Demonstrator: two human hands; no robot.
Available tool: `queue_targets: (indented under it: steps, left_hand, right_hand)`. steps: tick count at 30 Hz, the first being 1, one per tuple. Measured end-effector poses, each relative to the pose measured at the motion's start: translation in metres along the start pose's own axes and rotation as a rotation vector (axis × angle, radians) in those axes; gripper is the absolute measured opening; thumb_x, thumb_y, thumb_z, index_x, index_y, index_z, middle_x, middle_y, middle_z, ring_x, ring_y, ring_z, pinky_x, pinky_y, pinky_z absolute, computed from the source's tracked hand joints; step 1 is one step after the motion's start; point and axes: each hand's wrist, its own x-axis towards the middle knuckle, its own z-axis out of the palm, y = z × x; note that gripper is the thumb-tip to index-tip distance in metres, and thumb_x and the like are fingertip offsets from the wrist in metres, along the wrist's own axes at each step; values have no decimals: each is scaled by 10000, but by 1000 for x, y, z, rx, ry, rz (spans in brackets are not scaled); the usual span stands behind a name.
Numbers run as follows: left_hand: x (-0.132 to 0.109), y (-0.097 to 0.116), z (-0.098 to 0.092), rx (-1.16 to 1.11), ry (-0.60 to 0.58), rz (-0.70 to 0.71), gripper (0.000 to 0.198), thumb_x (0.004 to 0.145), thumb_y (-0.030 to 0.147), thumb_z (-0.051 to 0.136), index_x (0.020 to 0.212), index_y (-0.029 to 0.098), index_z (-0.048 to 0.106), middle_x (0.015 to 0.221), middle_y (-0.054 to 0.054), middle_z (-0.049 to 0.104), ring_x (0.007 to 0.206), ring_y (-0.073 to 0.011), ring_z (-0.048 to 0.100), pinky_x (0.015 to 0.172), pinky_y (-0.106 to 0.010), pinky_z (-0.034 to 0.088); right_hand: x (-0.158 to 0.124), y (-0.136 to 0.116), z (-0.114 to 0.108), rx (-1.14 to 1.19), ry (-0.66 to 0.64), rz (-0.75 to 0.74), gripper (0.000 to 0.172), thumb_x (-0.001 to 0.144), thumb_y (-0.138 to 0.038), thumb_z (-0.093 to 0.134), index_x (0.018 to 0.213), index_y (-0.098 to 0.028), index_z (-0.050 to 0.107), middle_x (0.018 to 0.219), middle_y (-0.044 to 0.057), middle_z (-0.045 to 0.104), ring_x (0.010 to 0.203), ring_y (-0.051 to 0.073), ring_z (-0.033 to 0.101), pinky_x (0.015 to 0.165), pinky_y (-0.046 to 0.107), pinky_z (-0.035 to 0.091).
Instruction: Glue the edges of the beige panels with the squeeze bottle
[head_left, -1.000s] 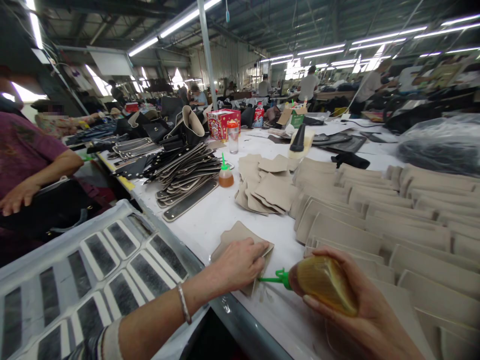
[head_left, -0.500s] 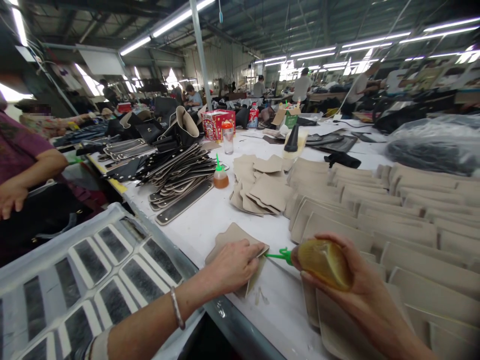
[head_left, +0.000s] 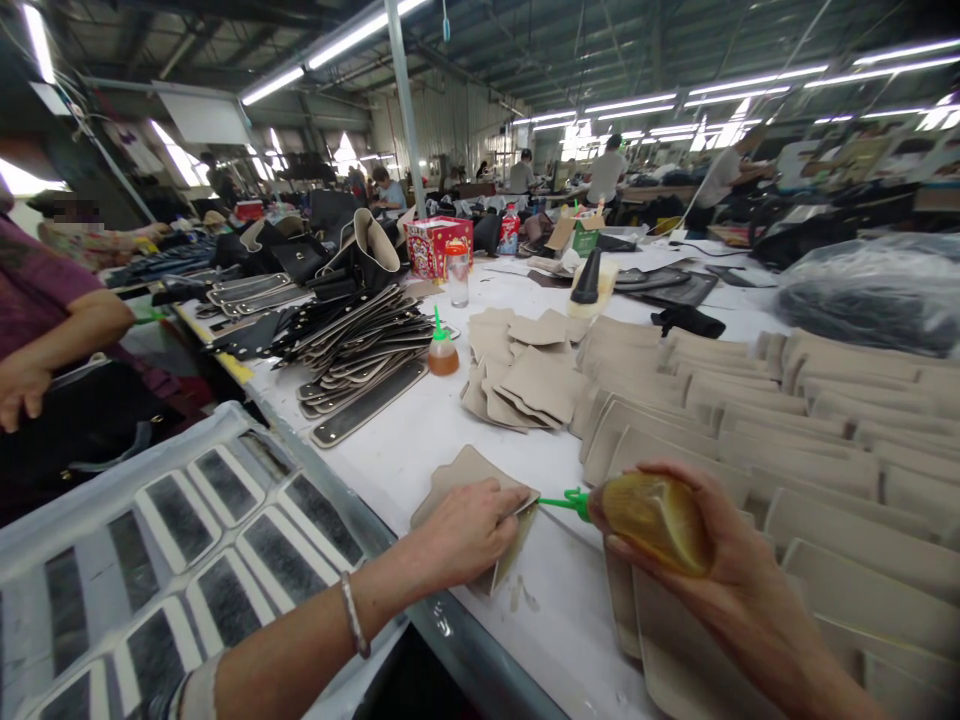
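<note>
My left hand (head_left: 476, 525), a bracelet on its wrist, is closed on a beige leather-like piece (head_left: 457, 475) on the white table. The index finger lies along the piece's folded-back right edge, and a wet-looking strip shows beneath. In my right hand (head_left: 739, 560) is a squeeze bottle (head_left: 656, 520) of amber liquid, probably glue, tipped on its side. Its green nozzle (head_left: 566, 503) points left, the tip at the piece's right corner beside my left fingertip. Whether tip and piece touch I cannot tell. Beyond my hands lies a loose pile of similar beige pieces (head_left: 544, 380).
Rows of overlapping beige panels (head_left: 810, 460) cover the right side. A second glue bottle (head_left: 442, 355) stands upright by stacked black straps (head_left: 367, 350). A clear jar (head_left: 457, 280) and red box (head_left: 427, 248) are behind. At left are a framed tray (head_left: 240, 500) and a co-worker's arm (head_left: 56, 345).
The bottle in my right hand has shifted slightly up and to the right, its nozzle tip now at the piece's corner. My left hand stays on the piece.
</note>
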Motion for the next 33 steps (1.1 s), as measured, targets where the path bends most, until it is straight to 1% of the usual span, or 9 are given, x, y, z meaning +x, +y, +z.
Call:
queue_targets:
  steps: [5,9,11,16,20,22,27,30,33]
  left_hand:
    - [1,0,0,-4,-10,-14,445,937,240,362,1335,289,556,1126,-50,665,1034,-238,625,932,-337,461]
    - [1,0,1,-8,-3,-15,458,929,224,364,1341,293,552,1143,-44,666,1041,-235,625,939,-337,461]
    - [0,-1,2,-16,6,-11,460,921,216,366,1332,289,560,1153,-42,666,1046,-235,627,940,-339,464]
    - [0,-2,3,-37,14,7,461,924,224,368,1345,276,549,1145,-46,668,1044,-234,631,950,-344,466]
    - [0,0,1,-24,4,-13,449,935,234,361,1340,280,550,1147,-47,666,1052,-233,623,952,-341,464]
    - [0,1,1,-26,0,-14,449,933,230,363,1338,281,551,1150,-45,666,1057,-232,621,956,-341,463]
    - [0,0,2,-36,14,-6,454,926,223,365,1333,280,556,1175,-40,660,1067,-233,621,962,-340,461]
    - [0,-1,4,-44,31,-1,465,920,213,364,1338,273,557,1184,-43,662,1067,-240,625,959,-349,466]
    - [0,-1,4,-46,37,-5,470,914,204,367,1335,272,564,1173,-46,669,1054,-244,635,948,-361,478]
  right_hand:
    - [-5,-8,3,70,-80,62,525,764,-557,725,1169,-286,531,1103,51,660,957,302,652,859,428,528]
    - [-3,-9,3,67,-29,71,547,746,-560,732,1168,-274,534,1063,53,670,918,300,662,803,399,549]
    - [-4,-9,3,54,-25,67,537,739,-547,738,1156,-271,542,1057,51,673,910,297,666,796,389,554]
    - [-11,-16,2,100,-112,83,528,747,-494,742,1178,-252,557,1126,64,677,981,304,669,840,361,559]
    - [-11,-18,2,92,-57,101,526,741,-512,729,1161,-240,566,1075,72,688,937,309,676,828,380,563]
    - [-12,-18,2,91,-43,102,524,737,-514,728,1152,-238,569,1081,80,684,947,313,670,840,387,558]
    - [-17,-18,2,114,-133,98,520,747,-485,736,1174,-249,558,1118,68,675,981,304,667,828,347,560]
    - [-14,-13,2,93,-72,88,519,757,-516,723,1173,-266,541,1104,52,668,964,293,663,830,361,552]
    - [-8,-7,3,53,-22,66,516,766,-544,711,1169,-277,529,1078,44,660,932,289,658,798,378,546]
